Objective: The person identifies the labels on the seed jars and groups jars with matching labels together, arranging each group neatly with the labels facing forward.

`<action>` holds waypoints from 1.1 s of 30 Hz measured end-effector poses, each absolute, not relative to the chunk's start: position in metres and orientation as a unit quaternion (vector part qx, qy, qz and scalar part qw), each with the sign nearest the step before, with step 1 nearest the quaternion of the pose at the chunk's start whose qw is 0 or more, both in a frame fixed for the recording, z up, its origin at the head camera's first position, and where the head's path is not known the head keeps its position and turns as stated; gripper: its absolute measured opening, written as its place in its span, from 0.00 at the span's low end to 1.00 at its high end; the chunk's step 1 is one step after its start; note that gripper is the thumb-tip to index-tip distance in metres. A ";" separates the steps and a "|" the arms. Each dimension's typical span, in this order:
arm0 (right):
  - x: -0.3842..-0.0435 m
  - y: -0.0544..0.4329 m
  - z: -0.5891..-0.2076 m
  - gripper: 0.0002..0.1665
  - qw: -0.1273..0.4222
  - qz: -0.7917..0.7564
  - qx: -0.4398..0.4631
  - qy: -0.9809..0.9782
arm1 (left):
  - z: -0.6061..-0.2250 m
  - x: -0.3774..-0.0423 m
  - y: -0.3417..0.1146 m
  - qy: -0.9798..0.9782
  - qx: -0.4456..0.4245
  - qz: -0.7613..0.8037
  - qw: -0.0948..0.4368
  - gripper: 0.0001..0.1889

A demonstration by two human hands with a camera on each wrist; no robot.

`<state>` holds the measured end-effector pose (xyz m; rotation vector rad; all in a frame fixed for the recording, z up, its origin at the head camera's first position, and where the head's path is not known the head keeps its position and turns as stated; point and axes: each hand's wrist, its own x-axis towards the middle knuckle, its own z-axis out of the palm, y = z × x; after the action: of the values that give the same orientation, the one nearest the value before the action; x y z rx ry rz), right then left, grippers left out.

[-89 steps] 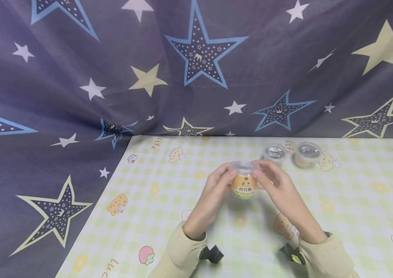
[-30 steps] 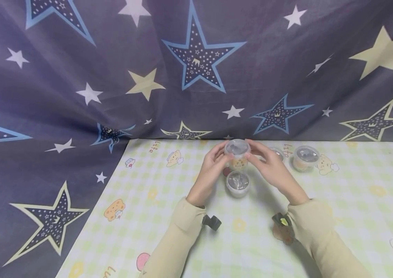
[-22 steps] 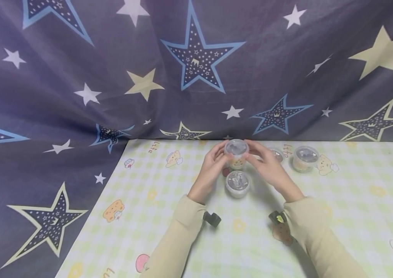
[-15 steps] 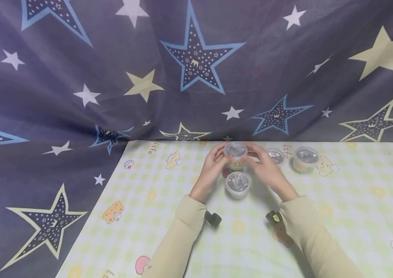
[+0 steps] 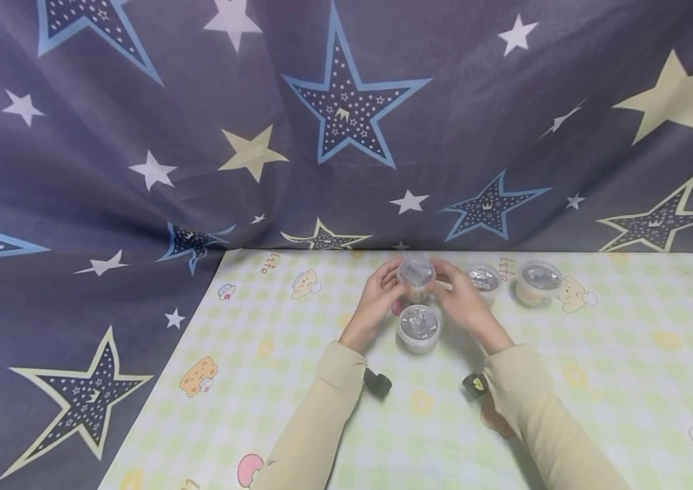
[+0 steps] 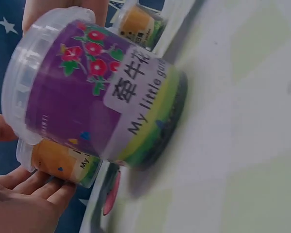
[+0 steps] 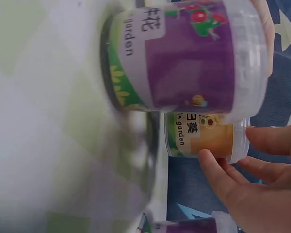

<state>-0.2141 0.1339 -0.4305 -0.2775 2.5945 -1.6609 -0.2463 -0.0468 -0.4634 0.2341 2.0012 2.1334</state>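
Left hand (image 5: 377, 300) and right hand (image 5: 465, 303) gripping sunflower cup (image 7: 217, 138); I'm wanting it level, clear of morning-glory cup (image 5: 419, 325) nearside of hands.

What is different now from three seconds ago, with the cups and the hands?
The left hand and right hand have moved the orange cup away from the person; it is now behind the purple cup, which has come into view. Neither hand has let go. The far-right cup and the cup beside it stayed in place.
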 end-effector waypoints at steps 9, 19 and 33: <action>-0.213 0.130 -0.440 0.32 0.041 -0.530 -0.081 0.843 | -0.467 -0.244 -0.046 0.695 0.060 0.708 0.110 0.35; -0.208 0.128 -0.437 0.35 0.036 -0.509 -0.077 0.857 | -0.463 -0.241 -0.044 0.704 0.038 0.703 0.099 0.35; -0.191 0.142 -0.418 0.39 0.016 -0.505 -0.104 0.857 | -0.435 -0.233 -0.044 0.707 0.022 0.706 0.040 0.28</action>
<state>-0.1914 0.1425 -0.4183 -0.3235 2.6646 -1.5716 -0.2327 -0.0439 -0.4351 0.0681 2.1651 2.1639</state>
